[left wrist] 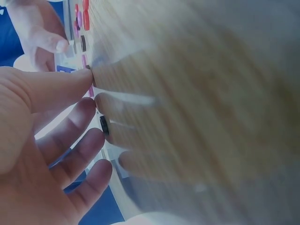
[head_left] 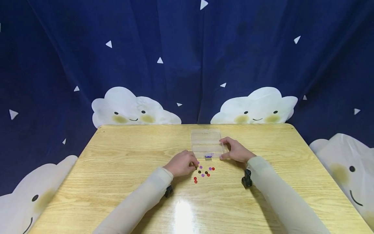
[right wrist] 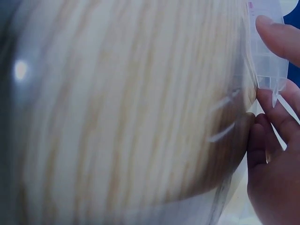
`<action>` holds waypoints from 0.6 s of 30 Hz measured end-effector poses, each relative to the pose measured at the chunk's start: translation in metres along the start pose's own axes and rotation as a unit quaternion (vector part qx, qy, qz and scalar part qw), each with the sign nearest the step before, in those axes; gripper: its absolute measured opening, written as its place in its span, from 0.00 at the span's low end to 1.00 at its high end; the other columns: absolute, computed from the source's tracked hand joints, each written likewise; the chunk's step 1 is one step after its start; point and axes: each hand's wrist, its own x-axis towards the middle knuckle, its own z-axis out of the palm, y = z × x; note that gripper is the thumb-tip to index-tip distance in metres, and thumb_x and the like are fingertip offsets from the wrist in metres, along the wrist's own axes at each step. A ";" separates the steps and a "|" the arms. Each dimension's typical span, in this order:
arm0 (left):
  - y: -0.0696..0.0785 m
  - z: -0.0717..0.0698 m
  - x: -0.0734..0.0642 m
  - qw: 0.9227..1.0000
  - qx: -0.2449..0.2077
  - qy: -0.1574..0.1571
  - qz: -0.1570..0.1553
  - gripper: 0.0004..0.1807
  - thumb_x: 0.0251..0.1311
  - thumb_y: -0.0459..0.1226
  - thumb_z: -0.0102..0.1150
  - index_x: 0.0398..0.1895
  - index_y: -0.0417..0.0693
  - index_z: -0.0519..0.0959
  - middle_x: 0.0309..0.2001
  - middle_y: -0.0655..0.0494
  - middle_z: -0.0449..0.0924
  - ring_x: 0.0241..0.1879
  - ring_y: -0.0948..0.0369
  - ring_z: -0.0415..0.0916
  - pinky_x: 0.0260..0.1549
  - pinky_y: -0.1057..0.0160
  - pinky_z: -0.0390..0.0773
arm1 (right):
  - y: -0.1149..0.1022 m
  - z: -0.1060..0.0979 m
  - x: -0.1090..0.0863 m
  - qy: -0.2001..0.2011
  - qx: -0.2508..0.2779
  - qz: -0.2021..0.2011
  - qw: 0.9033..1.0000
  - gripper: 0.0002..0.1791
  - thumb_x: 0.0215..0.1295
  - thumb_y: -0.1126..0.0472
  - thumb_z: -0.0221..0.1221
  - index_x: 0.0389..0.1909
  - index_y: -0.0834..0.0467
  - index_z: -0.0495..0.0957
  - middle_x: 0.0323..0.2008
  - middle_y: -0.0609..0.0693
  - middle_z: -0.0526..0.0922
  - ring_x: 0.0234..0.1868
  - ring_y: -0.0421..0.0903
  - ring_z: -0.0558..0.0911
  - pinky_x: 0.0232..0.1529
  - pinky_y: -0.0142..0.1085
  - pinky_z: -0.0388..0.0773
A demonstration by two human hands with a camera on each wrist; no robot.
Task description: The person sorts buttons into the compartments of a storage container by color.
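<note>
My left hand [head_left: 182, 163] is down at the left edge of a scatter of small discs. Its thumb and forefinger pinch a small black disc [left wrist: 88, 68], seen right at the thumb tip; the forefinger is mostly hidden behind the thumb. Another black disc [left wrist: 104, 124] lies beside the other fingers, which are spread. Across from it, my right hand [head_left: 237, 150] holds the right side of a clear plastic box [head_left: 205, 143], thumb near its front corner and fingers farther back. The box stands open, and a blue-marked piece [head_left: 208, 157] shows at its front edge.
Several red, purple and black discs lie in front of the box, among them a red disc [head_left: 195, 178] and a purple disc [head_left: 203, 175]. The wooden table [head_left: 131, 156] ends at a dark blue curtain [head_left: 187, 65] with white clouds.
</note>
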 end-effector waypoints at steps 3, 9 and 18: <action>0.000 0.001 0.000 1.000 0.003 0.000 -0.001 0.05 0.60 0.37 0.67 0.37 0.54 0.89 0.40 0.61 0.84 0.41 0.62 0.75 0.46 0.65 0.77 | 0.001 0.000 0.000 -0.001 0.001 0.001 1.000 0.42 0.51 0.60 0.74 0.66 0.62 0.65 0.64 0.61 0.72 0.65 0.59 0.71 0.71 0.57 0.62; -0.001 0.003 0.001 1.000 0.008 0.000 0.000 0.04 0.60 0.37 0.67 0.36 0.54 0.89 0.39 0.62 0.84 0.41 0.62 0.76 0.46 0.65 0.78 | 0.000 0.001 -0.002 -0.002 0.001 0.006 1.000 0.42 0.51 0.59 0.74 0.66 0.62 0.65 0.65 0.61 0.71 0.67 0.60 0.69 0.72 0.57 0.61; -0.001 0.001 0.002 1.000 -0.004 0.002 0.003 0.06 0.58 0.32 0.65 0.32 0.53 0.87 0.38 0.62 0.84 0.40 0.63 0.76 0.47 0.65 0.77 | -0.003 0.001 -0.001 -0.001 -0.003 -0.010 1.000 0.41 0.52 0.61 0.74 0.65 0.64 0.65 0.64 0.63 0.72 0.67 0.62 0.69 0.73 0.58 0.59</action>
